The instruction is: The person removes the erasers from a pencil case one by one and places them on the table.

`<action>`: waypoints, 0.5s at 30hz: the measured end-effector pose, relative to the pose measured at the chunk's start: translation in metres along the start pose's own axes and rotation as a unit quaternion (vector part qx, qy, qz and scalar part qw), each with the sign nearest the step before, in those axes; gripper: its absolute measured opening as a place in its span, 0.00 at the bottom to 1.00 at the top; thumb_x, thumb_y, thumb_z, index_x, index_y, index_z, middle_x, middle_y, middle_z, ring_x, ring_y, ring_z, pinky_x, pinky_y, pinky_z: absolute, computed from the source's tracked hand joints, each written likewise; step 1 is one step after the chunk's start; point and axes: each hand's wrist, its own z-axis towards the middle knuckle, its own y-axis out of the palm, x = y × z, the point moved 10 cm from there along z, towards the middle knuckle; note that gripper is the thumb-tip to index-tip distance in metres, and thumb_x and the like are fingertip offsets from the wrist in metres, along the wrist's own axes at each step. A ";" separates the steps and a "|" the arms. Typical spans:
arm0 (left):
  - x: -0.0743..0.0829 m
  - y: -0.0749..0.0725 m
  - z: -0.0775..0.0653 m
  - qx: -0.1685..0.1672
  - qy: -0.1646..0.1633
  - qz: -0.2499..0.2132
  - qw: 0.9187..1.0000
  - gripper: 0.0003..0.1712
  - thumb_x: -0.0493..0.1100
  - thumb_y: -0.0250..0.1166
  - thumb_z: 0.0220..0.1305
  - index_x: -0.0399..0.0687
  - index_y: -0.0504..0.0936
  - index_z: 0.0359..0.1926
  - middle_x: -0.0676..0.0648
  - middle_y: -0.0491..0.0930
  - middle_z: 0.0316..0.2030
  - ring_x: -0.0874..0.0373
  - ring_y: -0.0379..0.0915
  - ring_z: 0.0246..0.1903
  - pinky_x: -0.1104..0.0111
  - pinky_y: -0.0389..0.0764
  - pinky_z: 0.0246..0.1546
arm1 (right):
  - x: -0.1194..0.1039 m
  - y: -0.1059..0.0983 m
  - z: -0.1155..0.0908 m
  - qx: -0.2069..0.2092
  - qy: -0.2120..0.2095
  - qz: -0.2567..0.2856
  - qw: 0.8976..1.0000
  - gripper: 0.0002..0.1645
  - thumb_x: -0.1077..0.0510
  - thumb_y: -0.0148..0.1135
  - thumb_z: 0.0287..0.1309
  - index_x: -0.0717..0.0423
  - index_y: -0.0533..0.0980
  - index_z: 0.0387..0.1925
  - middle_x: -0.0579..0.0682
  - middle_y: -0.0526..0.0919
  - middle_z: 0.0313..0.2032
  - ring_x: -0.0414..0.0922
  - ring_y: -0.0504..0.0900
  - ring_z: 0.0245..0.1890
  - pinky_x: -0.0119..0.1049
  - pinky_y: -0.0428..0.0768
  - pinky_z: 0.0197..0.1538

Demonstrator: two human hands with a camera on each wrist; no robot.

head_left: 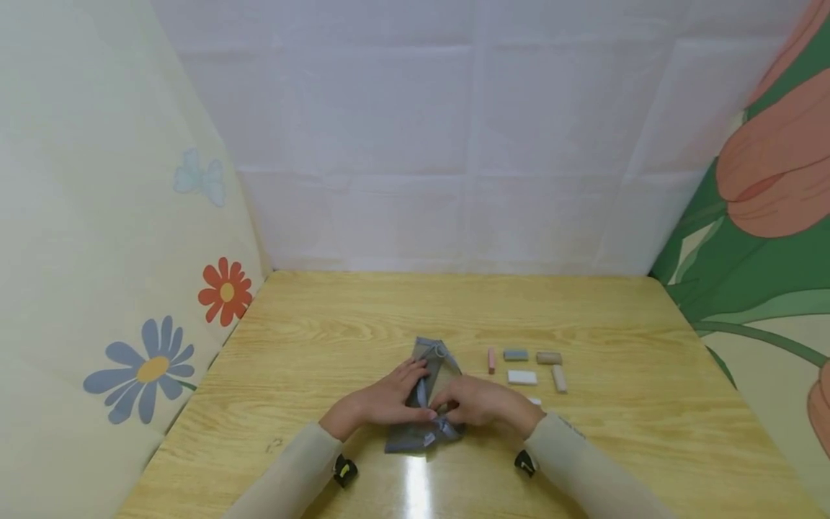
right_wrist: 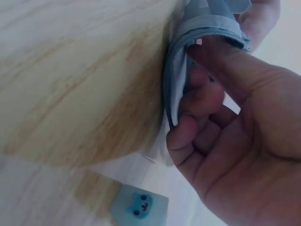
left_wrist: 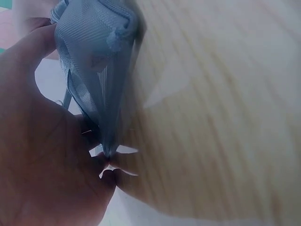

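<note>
A grey-blue mesh zip pouch [head_left: 421, 437] lies on the table in front of me, its mouth parted. My left hand [head_left: 390, 398] holds it from the left, the thumb along its near part and the fingers spread toward the far end. In the left wrist view the mesh [left_wrist: 96, 52] bunches between thumb and fingers. My right hand [head_left: 481, 401] is at the mouth, with thumb and forefinger reaching inside the zip edge [right_wrist: 211, 26]. Its other fingers curl against the rim. Those inner fingertips are partly hidden by the fabric.
Right of the pouch lie several small blocks: a pink one [head_left: 491, 360], a blue-grey one [head_left: 516, 355], a white one [head_left: 521, 378], a brown one [head_left: 549, 357] and a beige one [head_left: 560, 378]. A pale blue block with an animal face [right_wrist: 141, 207] lies near my right hand.
</note>
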 end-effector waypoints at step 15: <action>0.000 -0.003 0.000 0.001 -0.010 -0.011 1.000 0.55 0.76 0.54 0.65 0.46 0.54 0.79 0.43 0.45 0.80 0.44 0.33 0.79 0.49 0.49 0.77 | 0.000 0.006 0.001 -0.055 -0.012 0.033 0.998 0.14 0.64 0.67 0.55 0.47 0.84 0.43 0.38 0.76 0.30 0.32 0.71 0.30 0.27 0.73 0.36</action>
